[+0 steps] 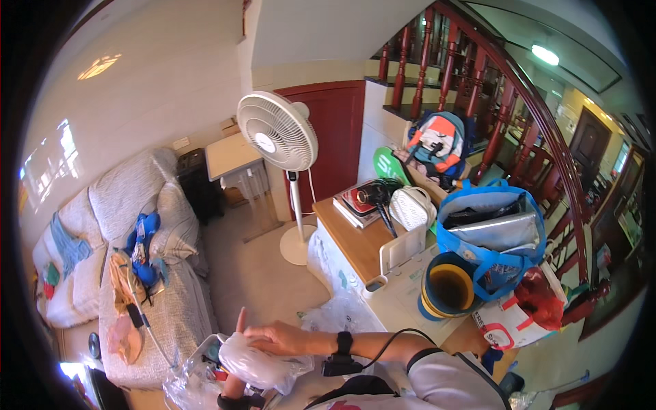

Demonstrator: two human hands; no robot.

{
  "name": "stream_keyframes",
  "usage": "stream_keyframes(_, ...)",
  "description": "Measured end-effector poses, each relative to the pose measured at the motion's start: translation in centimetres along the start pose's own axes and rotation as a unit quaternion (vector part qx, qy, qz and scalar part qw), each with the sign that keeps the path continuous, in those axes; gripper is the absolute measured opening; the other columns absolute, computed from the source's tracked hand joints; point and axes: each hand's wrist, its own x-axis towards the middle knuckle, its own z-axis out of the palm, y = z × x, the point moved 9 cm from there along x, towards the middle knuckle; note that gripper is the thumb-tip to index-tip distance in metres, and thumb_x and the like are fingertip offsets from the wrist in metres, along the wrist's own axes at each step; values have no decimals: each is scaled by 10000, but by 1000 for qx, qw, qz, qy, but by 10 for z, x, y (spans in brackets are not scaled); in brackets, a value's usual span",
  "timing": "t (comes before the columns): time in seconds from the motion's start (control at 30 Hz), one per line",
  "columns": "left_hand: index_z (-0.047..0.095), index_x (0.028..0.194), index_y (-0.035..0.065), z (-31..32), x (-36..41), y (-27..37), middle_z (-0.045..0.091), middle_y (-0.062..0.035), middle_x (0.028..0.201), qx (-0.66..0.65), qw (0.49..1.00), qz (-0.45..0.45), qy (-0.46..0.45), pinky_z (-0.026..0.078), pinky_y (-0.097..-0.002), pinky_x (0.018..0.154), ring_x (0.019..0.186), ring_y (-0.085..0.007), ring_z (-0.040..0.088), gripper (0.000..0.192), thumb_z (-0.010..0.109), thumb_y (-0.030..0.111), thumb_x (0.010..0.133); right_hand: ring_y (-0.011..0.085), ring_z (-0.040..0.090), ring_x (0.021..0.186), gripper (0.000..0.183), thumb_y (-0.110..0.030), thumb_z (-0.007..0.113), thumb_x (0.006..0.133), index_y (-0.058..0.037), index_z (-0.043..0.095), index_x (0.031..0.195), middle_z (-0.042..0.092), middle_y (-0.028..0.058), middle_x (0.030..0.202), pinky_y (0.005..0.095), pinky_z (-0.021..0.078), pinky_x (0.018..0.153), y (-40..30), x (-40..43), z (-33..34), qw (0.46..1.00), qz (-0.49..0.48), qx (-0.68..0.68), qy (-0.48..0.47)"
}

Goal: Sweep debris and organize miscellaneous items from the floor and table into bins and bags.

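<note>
A bundled white plastic bag [256,359] is held up in front of my body. My right hand [271,336] grips its top, with a black strap and a small device at the wrist. Of my left hand [234,385], only the lower part near the banded wrist shows below the bag. The bag hides the rest of it. One finger points upward beyond the bag, and I cannot tell which hand it belongs to. Under and to the left of the bundle is a clear plastic bag or container [187,376] with small items inside, partly covered.
A cloth-covered sofa [159,307] lies left, with clothes and a blue plush toy [146,246]. Ahead stands a pedestal fan [292,189]. On the right, a cabinet [353,246] carries a hair dryer [376,197]; nearby are a blue bag [456,197] and nested buckets [428,302].
</note>
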Motion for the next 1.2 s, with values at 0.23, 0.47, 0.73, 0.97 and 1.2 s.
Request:
stream_keyframes(0.23, 544, 991, 12, 3, 5, -31, 592, -102, 880, -208, 973, -93, 50, 487, -307, 620, 749, -185, 583, 286, 583, 167, 754, 228, 522, 901, 268, -152, 532, 816, -8, 502, 1040, 534, 137, 985, 333, 412, 765, 38, -36, 21, 984, 67, 166, -11)
stream_keyframes(0.47, 552, 943, 24, -81, -4, -78, 589, -65, 813, 51, 991, 64, 107, 479, -265, 580, 669, -159, 572, 240, 559, 217, 801, 165, 446, 1039, 417, -225, 524, 828, 4, 420, 1161, 442, 86, 1175, 310, 386, 843, 67, -36, 60, 923, 69, 379, -2)
stream_keyframes(0.73, 511, 1050, 11, -6, 1, -36, 595, -53, 849, -35, 987, -75, 139, 461, -248, 569, 690, -153, 582, 374, 634, 120, 713, 159, 471, 990, 488, -342, 472, 860, -13, 398, 1212, 491, 75, 1116, 298, 392, 835, 123, -53, 75, 810, 284, 513, 8)
stream_keyframes(0.97, 539, 977, 61, -52, -5, -58, 555, -6, 751, 53, 956, -146, 248, 365, -177, 400, 572, -86, 525, 345, 587, -15, 644, 125, 502, 824, 445, -304, 516, 834, -2, 438, 1151, 537, 29, 981, 267, 432, 682, 100, -48, 47, 932, 57, 355, 53)
stream_keyframes(1.2, 527, 976, 32, -103, -7, -82, 573, -54, 779, 181, 940, -38, 286, 417, -276, 469, 570, -162, 533, 378, 563, -10, 602, 205, 528, 685, 392, -39, 524, 727, 15, 444, 1107, 568, 138, 846, 310, 430, 604, 99, -54, 64, 984, 156, 24, -87)
